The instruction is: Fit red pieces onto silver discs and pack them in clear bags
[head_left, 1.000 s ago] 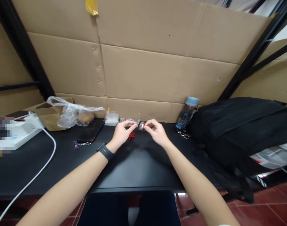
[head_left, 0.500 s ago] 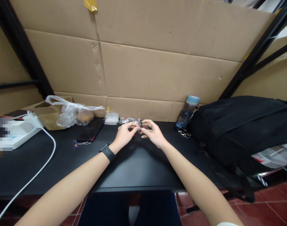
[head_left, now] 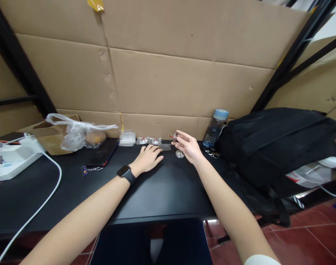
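My left hand [head_left: 148,159] lies palm down on the black table, its fingers spread and holding nothing. Just beyond its fingertips is a flat clear plastic bag [head_left: 165,147]. My right hand [head_left: 189,148] is raised and pinches a small round silvery disc [head_left: 175,137]. A thin red bit sticks out on the disc's left side; its exact kind is too small to tell. Under the right hand, a second round silvery piece [head_left: 180,154] rests on the table. Two small clear packets [head_left: 149,141] with silvery and red contents lie near the cardboard wall.
A stack of clear bags [head_left: 127,138], a dark phone [head_left: 103,154] with a keychain and a tied plastic bag [head_left: 76,132] stand to the left. A power strip [head_left: 18,158] trails a white cable. On the right are a water bottle [head_left: 215,127] and a black backpack [head_left: 278,147].
My hands, together on a small round thing before, have parted. The left has come down flat on the table; the right has moved right with the disc. A second round piece now shows on the table.
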### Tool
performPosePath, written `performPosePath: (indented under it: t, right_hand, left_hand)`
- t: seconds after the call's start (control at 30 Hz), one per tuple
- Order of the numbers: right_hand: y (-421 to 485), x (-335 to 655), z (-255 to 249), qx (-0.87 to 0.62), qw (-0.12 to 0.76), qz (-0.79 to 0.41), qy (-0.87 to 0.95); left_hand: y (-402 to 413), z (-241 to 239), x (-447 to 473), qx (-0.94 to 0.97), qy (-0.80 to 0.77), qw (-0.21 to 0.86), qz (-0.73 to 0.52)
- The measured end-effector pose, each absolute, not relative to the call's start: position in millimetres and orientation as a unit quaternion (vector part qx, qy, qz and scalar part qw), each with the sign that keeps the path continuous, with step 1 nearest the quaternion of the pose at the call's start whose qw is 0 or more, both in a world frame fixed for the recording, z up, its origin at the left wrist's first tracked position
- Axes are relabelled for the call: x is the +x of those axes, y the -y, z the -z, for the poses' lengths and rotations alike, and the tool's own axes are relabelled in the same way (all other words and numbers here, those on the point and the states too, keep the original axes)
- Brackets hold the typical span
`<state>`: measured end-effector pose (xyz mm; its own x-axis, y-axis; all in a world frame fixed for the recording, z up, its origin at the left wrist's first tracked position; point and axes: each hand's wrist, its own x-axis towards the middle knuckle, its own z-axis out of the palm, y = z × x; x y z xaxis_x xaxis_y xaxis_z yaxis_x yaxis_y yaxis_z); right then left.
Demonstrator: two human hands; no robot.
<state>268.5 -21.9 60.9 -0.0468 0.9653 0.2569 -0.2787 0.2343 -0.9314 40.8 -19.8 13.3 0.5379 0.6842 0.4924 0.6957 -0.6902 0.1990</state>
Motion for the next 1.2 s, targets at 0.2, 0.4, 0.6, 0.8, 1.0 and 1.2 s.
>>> performPosePath:
  t: [0.2,0.4,0.6,0.8,1.0,1.2]
  right_hand:
    - [14,285,-60,-0.371,0.583,-0.538,0.483]
    - [22,282,-61,-0.388,0.562,-0.454,0.572]
    - [35,292,-69,-0.325,0.234,-0.484,0.778]
    - [33,296,-69,-0.425,0.136,-0.274,0.852]
    - [33,302,-69,-0.469,0.076,-0.181,0.861]
    - [38,302,-71,-0.495,0.029,-0.174,0.851]
  left_hand:
    - [19,-5,46,-0.896,0.388,0.046,0.210]
    - [27,-7,52,-0.907,0.373,0.055,0.186]
    - [34,-7,56,-0.920,0.351,0.002,0.177]
    - [44,-15,50,-0.934,0.323,-0.006,0.155]
    - [52,-23,40,-0.951,0.268,-0.059,0.141]
    - [54,-24,39,-0.952,0.268,-0.072,0.129]
